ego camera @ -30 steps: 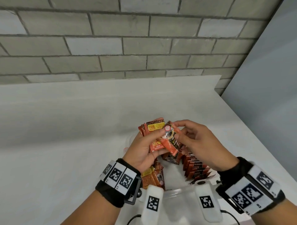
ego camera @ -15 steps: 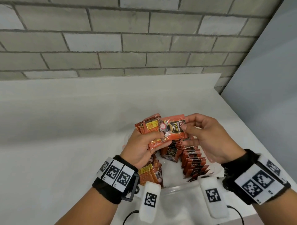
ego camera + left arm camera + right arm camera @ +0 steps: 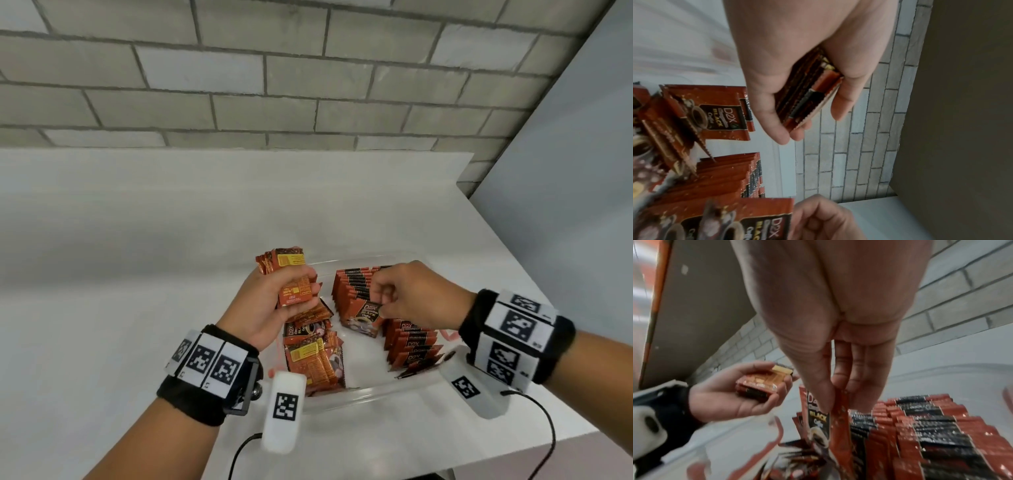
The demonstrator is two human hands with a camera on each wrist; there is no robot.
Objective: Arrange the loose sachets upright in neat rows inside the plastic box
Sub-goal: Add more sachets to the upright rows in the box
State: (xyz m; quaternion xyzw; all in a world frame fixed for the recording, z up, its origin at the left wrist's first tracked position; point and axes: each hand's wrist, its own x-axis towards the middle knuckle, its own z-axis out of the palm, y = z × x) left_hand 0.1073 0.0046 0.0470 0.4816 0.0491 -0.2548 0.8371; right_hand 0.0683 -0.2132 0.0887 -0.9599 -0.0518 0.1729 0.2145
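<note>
Now the right hand (image 3: 407, 294) pinches one orange-and-black coffee sachet (image 3: 364, 317) upright, touching the near end of the far upright row of sachets (image 3: 356, 284) in the clear plastic box (image 3: 359, 394); the left hand (image 3: 270, 305) grips a spare stack of orange sachets (image 3: 291, 281) just beside.

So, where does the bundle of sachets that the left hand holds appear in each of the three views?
Head: bundle of sachets left of centre, gripped by the left hand above the plastic box.
Left wrist: centre, between thumb and fingers.
Right wrist: lower left, lying in the palm.
Shared landmark: the upright row of sachets.
</note>
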